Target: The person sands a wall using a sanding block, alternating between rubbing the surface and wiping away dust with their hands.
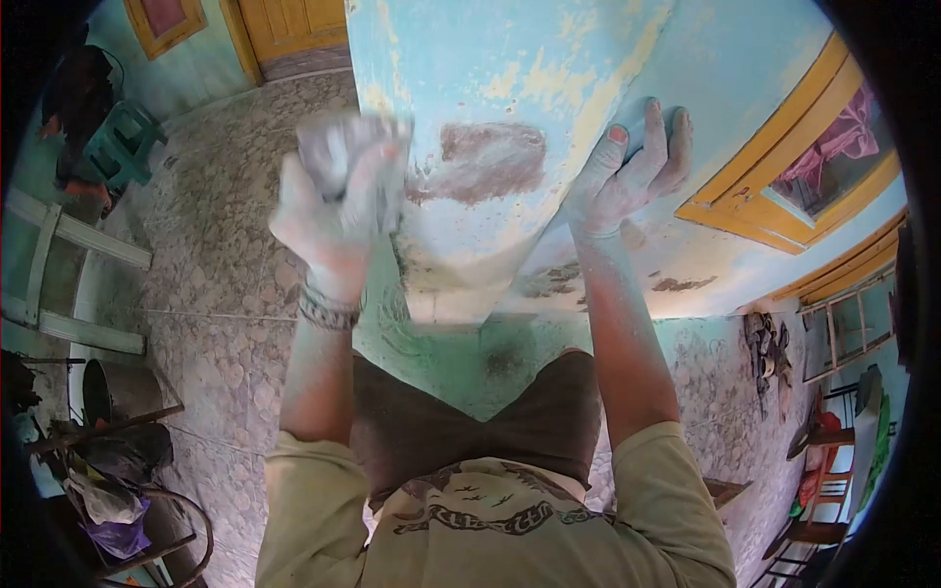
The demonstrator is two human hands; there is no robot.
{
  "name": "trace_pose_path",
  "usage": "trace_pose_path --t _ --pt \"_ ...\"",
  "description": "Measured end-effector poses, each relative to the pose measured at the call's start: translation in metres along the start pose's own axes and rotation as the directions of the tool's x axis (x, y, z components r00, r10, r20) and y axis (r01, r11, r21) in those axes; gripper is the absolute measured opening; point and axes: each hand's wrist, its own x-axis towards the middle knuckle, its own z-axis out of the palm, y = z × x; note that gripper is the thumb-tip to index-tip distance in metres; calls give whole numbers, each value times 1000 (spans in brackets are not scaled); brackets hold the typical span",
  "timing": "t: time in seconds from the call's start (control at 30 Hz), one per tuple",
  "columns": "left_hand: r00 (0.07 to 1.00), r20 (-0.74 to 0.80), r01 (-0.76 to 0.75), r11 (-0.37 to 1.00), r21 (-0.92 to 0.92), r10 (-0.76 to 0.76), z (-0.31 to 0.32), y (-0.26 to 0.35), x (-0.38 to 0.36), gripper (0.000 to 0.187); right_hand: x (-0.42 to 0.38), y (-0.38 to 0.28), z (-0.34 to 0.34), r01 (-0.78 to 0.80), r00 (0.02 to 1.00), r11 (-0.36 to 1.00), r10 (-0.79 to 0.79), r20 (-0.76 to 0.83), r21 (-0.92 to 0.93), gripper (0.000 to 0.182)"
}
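The left hand (333,211) is closed around a crumpled grey piece of sanding paper or cloth (343,147); it is blurred, so I cannot tell exactly which. The hand presses this piece on the pale blue wall corner (490,59), just left of a brown bare patch (490,157) where the paint is gone. A beaded bracelet (326,309) sits on the left wrist. The right hand (632,167) is open and lies flat on the wall, on the right side of the corner edge, with the fingers together and pointing up. Both hands and forearms are covered with whitish dust.

The wall paint is peeling, with yellow and white spots, and more brown patches (676,284) are lower on the right. To the right of the right hand there is a yellow window frame (774,186) with pink cloth (843,142) behind the glass. Far left, a green plastic stool (123,147) stands on the patterned floor tiles (216,245), and a yellow door (289,29) is at the far end. Near left there is a metal bucket (118,392) and a purple bag (118,537) among some clutter. Nothing stands between the hands and the wall.

The person wears a beige T-shirt (490,529) with a dark print; the letters on it are not readable.
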Motion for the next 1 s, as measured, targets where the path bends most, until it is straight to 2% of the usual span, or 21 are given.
trace_pose_path --t 0.03,0.07,0.17,0.27,0.33,0.43,0.47,0.57,0.67,0.77,0.8,0.9,0.97,1.0 --pt "996 -15 -87 985 150 90 2 -2 10 32 -1 0 -2 -2 1000 1000 2 11 -6 39" --pt "996 -28 -82 988 -132 79 8 -3 14 30 -2 1 -2 1 1000 1000 -1 17 -9 39" --pt "999 -20 -30 998 -48 30 -1 -28 -23 26 -3 1 -2 3 999 1000 -3 32 -7 39" --pt "982 52 187 953 -239 -180 0 -30 -48 23 -5 1 -4 -10 998 1000 11 58 -11 42" --pt "998 -12 51 985 -166 -54 3 -35 -37 24 -3 2 -7 5 994 1000 -4 112 -10 48" --pt "998 -53 -47 967 -251 35 15 -8 7 22 -4 1 -5 -31 995 999 28 101 32 50" --pt "992 -73 -116 982 -146 106 14 -14 6 21 -4 1 -5 -26 996 999 24 82 26 46" --pt "986 81 167 900 -404 -147 3 -31 -47 23 -4 0 -2 -16 999 1000 15 37 25 40" --pt "959 66 279 881 -383 -275 4 -62 -75 27 -7 0 -4 -21 999 999 20 35 30 40" --pt "995 -95 -33 996 -86 25 9 -58 -40 26 -4 0 1 -16 1000 1000 16 13 21 41" --pt "992 -120 -53 998 -42 48 10 -37 -23 25 -4 1 1 -8 1000 1000 8 14 15 41" --pt "993 -118 -17 977 -214 -9 14 -50 -42 27 -5 0 1 -11 1000 999 11 10 36 41" --pt "990 -6 126 885 -448 -144 10 -64 -84 26 -5 0 1 -10 1000 999 10 -5 42 42" --pt "988 -27 132 926 -354 -151 10 -84 -105 25 -4 2 3 0 1000 999 1 -14 38 42"
